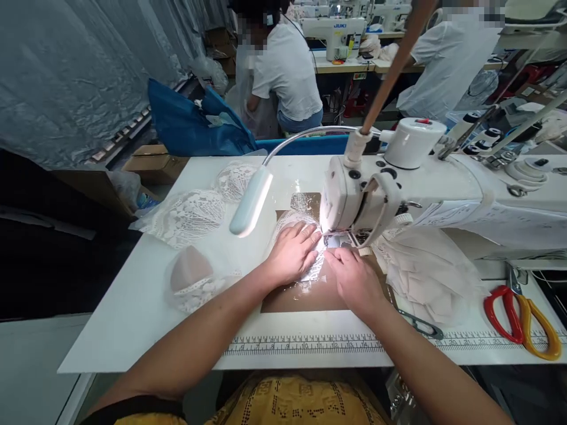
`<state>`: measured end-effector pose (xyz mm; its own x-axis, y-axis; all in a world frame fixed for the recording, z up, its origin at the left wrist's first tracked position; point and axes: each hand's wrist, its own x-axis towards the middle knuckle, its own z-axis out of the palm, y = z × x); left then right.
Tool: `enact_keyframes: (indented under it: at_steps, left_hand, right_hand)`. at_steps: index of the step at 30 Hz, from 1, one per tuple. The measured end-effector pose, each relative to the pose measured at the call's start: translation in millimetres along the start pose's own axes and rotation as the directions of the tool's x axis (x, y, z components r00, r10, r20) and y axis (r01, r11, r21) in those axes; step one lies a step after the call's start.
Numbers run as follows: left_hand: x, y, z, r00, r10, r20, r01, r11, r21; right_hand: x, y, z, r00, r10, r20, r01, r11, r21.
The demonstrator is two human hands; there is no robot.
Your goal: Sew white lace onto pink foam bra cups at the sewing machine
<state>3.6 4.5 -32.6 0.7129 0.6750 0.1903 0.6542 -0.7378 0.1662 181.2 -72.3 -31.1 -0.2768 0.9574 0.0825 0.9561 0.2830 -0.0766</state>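
In the head view, the left hand (pixel 292 251) lay flat, fingers slightly parted, on white patterned lace (pixel 314 270) at the white sewing machine's (pixel 340 198) eight o'clock; the right hand (pixel 358 278), at the lace's four o'clock, had curled fingers, grip unclear.

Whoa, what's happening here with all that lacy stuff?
Someone is working at a white sewing machine. Their left hand presses flat on a lacy white piece, and their right hand is close beside it, fingers curled. A lamp hangs nearby. Other lacy pieces lie to the left.
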Motion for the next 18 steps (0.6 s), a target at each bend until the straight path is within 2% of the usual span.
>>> enact_keyframes:
  at_steps: [3,6,9,11,12,13,14,15,16,18]
  left_hand:
    - [-6,7,-2.9,0.997,-0.071,0.001,0.071,0.996,0.054]
    - [-19,12,-15.5,0.986,-0.167,0.023,0.165,0.984,0.074]
    - [-51,7,-36.4,0.977,-0.209,0.032,0.209,0.978,0.008]
    - [-85,-4,-50.7,0.957,-0.285,-0.056,0.284,0.959,-0.017]
    - [-104,-12,-57.0,0.918,-0.372,-0.137,0.373,0.927,-0.019]
    - [-124,-21,-62.3,0.839,-0.493,-0.229,0.500,0.865,-0.029]
    - [-145,-31,-66.5,0.724,-0.620,-0.303,0.632,0.772,-0.069]
    - [-164,-41,-69.6,0.614,-0.719,-0.325,0.723,0.678,-0.132]
    - [-182,-50,-71.5,0.555,-0.762,-0.334,0.763,0.626,-0.160]
    - [-210,-62,-72.5,0.491,-0.801,-0.342,0.791,0.574,-0.210]
  right_hand:
    - [-3,0,4,0.999,-0.014,-0.039,0.014,1.000,-0.006]
    - [-5,3,9,0.994,-0.047,-0.096,0.045,0.999,-0.017]
    - [-5,6,13,0.990,-0.064,-0.122,0.062,0.998,-0.017]
    - [-7,8,14,0.991,-0.065,-0.119,0.064,0.998,-0.007]
    - [-8,8,13,0.991,-0.062,-0.115,0.063,0.998,0.004]
    - [-9,8,13,0.992,-0.057,-0.111,0.060,0.998,0.021]
    - [-10,8,13,0.993,-0.052,-0.109,0.057,0.997,0.046]
    - [-11,9,12,0.993,-0.046,-0.108,0.055,0.995,0.081]
    - [-11,9,10,0.993,-0.044,-0.110,0.058,0.990,0.127]
    - [-13,9,5,0.992,-0.056,-0.114,0.084,0.964,0.251]
